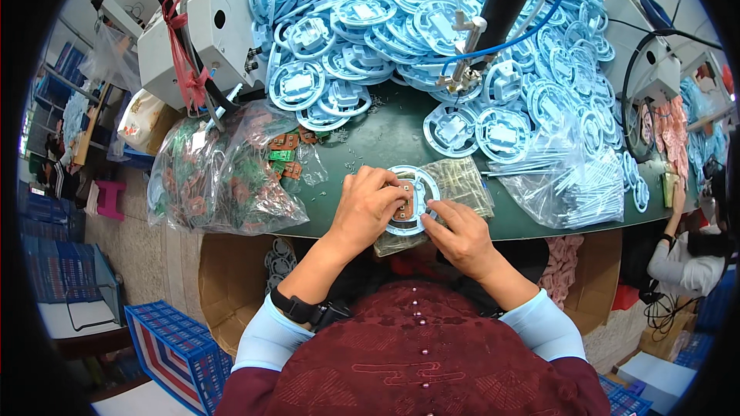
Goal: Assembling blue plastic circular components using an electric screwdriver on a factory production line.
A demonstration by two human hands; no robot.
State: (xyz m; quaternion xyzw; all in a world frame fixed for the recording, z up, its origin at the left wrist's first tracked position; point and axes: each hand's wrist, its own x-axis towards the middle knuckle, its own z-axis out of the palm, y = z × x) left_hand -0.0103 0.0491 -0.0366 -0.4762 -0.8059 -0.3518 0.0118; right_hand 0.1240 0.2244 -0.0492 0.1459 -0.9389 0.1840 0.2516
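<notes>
A light blue round plastic housing [434,184] lies at the front edge of the green table, between my hands. Inside its ring sits a small brown circuit board [406,204]. My left hand [364,208] is closed, with thumb and fingertips pinching at the board's left side, and its fingers hide part of the board. My right hand [465,241] grips the lower right rim of the housing with thumb and fingers. Beneath and beside the housing lies a clear bag of thin, straw-coloured pieces [461,185].
A heap of light blue housings [370,11] fills the back. Bags of circuit boards [231,166] lie left, a bag of white sticks [566,189] right. Tiny screws [351,166] are scattered mid-table. A screwdriver fixture [466,69] hangs above. Another person [686,262] sits far right.
</notes>
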